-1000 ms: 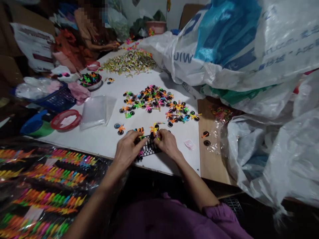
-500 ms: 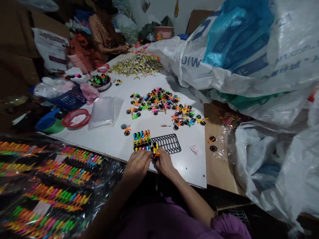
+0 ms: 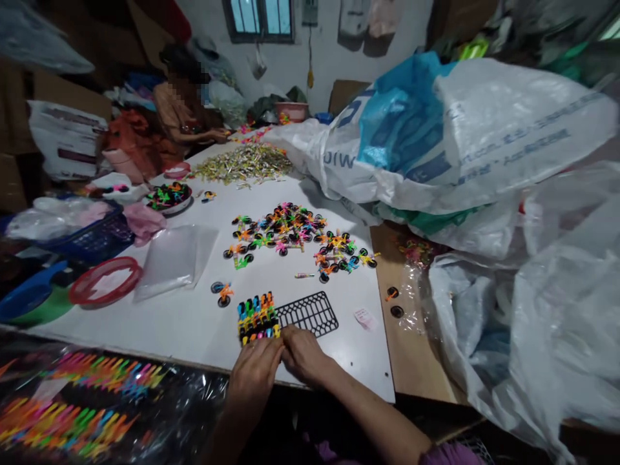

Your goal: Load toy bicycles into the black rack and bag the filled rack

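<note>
**As both hands meet at the rack**

While the left hand [image 3: 254, 373] sits at the near end of a row of toy bikes [image 3: 256, 318], the right hand [image 3: 304, 355] has come down just beside it, at the edge of the black rack [image 3: 310, 313]; the fingers are curled and partly hidden, so whether either hand grips anything I cannot tell; the row stands on the white table [image 3: 184, 339], below a loose pile of bikes [image 3: 285, 232].

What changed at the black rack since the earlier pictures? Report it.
The right hand no longer shows the yellow toy bike; it and the left hand sit at the near end of the bike row on the black rack. The loose pile stayed.
</note>
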Demonstrator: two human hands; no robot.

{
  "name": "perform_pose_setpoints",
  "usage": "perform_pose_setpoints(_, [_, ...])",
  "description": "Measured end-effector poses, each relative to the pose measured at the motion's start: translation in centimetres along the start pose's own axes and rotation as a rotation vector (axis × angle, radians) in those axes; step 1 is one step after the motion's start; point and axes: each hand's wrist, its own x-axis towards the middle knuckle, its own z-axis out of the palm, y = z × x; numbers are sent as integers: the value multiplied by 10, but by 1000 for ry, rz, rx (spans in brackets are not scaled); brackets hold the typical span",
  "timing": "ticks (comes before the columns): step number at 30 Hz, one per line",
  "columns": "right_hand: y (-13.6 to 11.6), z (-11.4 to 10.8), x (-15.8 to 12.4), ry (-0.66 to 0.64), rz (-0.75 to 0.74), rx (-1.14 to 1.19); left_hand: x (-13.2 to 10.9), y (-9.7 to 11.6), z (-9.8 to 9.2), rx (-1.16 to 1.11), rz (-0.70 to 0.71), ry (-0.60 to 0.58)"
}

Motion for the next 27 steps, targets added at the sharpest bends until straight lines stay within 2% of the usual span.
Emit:
perform_pose_setpoints(2, [10, -21, 5, -95, -65, 80, -4, -5, 1, -8, 36, -21])
perform_pose_setpoints(4, [27, -54, 18, -131, -58, 69, -7, -9, 2, -22, 37, -39])
perform_pose_setpoints(5, [38, -74, 29, -90, 1, 2, -9, -11, 3, -27, 23, -42])
perform_pose_setpoints(8, [74, -128, 66, 163, 327, -372, -11, -12, 4, -29, -18, -49])
perform_pose_setpoints(11, [102, -155, 94, 201, 429, -533, -11, -10, 0, -4, -14, -50])
perform_pose_setpoints(14, [109, -153, 98, 196, 413, -539, -1, -13, -11, 40, -19, 18])
perform_pose_setpoints(18, [91, -130, 78, 296, 382, -458, 30, -28, -21, 58, -92, 80])
perform_pose_setpoints(20, [78, -115, 69, 306, 371, -274, 44, -34, -17, 26, -98, -14])
perform_pose_setpoints(23, [58, -95, 59, 185, 365, 120, 51, -36, -7, -8, -121, -193])
perform_pose_setpoints(25, [45, -84, 53, 143, 297, 372, 49, -34, -3, -25, -154, -230])
perform_pose_setpoints(27, [33, -74, 47, 169, 205, 519, 47, -32, -3, -42, -176, -233])
